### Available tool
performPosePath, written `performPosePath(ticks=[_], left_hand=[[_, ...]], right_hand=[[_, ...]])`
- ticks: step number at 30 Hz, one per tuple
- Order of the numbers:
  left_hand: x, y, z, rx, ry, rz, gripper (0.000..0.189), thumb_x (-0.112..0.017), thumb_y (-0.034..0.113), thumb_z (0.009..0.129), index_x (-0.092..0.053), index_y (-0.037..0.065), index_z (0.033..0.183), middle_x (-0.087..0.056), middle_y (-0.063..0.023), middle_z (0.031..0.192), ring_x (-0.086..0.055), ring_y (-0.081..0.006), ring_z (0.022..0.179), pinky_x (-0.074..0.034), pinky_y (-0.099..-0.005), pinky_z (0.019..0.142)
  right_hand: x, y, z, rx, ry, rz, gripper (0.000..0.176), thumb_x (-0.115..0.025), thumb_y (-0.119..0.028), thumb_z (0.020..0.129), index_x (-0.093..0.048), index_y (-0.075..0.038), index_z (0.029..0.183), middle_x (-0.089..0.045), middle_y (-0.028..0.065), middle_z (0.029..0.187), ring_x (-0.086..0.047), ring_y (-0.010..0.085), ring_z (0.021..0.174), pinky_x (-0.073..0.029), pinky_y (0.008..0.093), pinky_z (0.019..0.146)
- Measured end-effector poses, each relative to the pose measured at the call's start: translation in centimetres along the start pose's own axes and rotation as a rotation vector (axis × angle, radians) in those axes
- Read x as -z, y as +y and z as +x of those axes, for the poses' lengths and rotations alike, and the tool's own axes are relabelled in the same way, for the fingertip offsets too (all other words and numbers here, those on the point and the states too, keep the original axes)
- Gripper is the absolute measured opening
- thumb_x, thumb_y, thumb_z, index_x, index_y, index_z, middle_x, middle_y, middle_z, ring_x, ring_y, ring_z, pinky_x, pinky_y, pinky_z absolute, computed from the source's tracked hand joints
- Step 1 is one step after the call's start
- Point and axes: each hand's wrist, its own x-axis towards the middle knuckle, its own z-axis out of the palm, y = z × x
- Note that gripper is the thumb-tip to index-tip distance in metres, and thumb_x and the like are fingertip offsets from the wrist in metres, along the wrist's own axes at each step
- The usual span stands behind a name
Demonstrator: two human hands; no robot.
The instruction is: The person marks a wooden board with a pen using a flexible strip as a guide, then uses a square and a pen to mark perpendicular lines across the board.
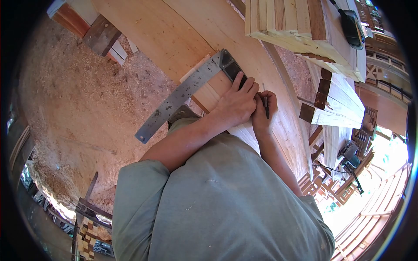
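Note:
My left hand (237, 102) presses on the black handle of a carpenter's square (178, 96), fingers curled over its edge. The square's wide, spotted metal blade runs down to the left, across a short pale board (213, 90) and out past the bench edge. Close beside it, my right hand (264, 114) pinches a dark pen (266, 105), with its thin tip pointing up and away from me. The two hands touch or nearly touch. Part of the short board is hidden under my left hand and forearm.
Beneath lies a long wooden bench top (174, 37). Stacked timber (296, 26) stands at the right, with a dark power tool (352, 28) on top. Another tool (349, 154) sits lower on the right. Shavings cover the floor (87, 113) at the left.

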Motion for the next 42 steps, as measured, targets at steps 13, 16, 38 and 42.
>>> performPosePath(ticks=[13, 16, 38, 42], left_hand=[[-0.3, -0.1, 0.0, 0.016, 0.033, -0.040, 0.026, -0.071, 0.020, 0.077, -0.074, 0.003, 0.097, -0.060, -0.0109, 0.118, -0.048, -0.0297, 0.130, -0.031, -0.0608, 0.114], [-1.7, -0.3, -0.2, 0.009, 0.112, -0.044, 0.029, -0.066, 0.024, 0.087, -0.074, 0.006, 0.109, -0.061, -0.0141, 0.126, -0.044, -0.0333, 0.136, -0.024, -0.0607, 0.118], [-2.2, 0.0, -0.2, 0.273, 0.142, -0.421, 0.036, -0.062, 0.020, 0.091, -0.063, 0.008, 0.125, -0.067, -0.0130, 0.121, -0.060, -0.0323, 0.119, -0.044, -0.0470, 0.102], [-2.8, -0.1, -0.4, 0.150, 0.133, -0.207, 0.038, -0.064, 0.025, 0.091, -0.063, 0.011, 0.127, -0.066, -0.0087, 0.126, -0.055, -0.0280, 0.126, -0.038, -0.0478, 0.108]], right_hand=[[1.2, -7.1, 1.2, 0.267, -0.199, 0.058, 0.027, -0.050, -0.007, 0.103, -0.058, 0.003, 0.127, -0.066, 0.0104, 0.107, -0.059, 0.0121, 0.093, -0.048, 0.0278, 0.084], [-1.2, -10.3, 2.9, 0.328, -0.471, 0.033, 0.023, -0.052, -0.009, 0.104, -0.065, 0.002, 0.119, -0.069, 0.0073, 0.099, -0.060, 0.0122, 0.086, -0.050, 0.0287, 0.077], [-10.5, -13.7, 5.8, 0.336, -0.668, -0.396, 0.036, -0.064, -0.036, 0.095, -0.072, -0.001, 0.102, -0.068, 0.0181, 0.074, -0.069, 0.0330, 0.073, -0.052, 0.0423, 0.071], [-10.4, -14.4, 5.7, 0.384, -0.585, -0.487, 0.034, -0.063, -0.034, 0.095, -0.072, -0.001, 0.100, -0.068, 0.0192, 0.075, -0.069, 0.0364, 0.074, -0.052, 0.0437, 0.070]])
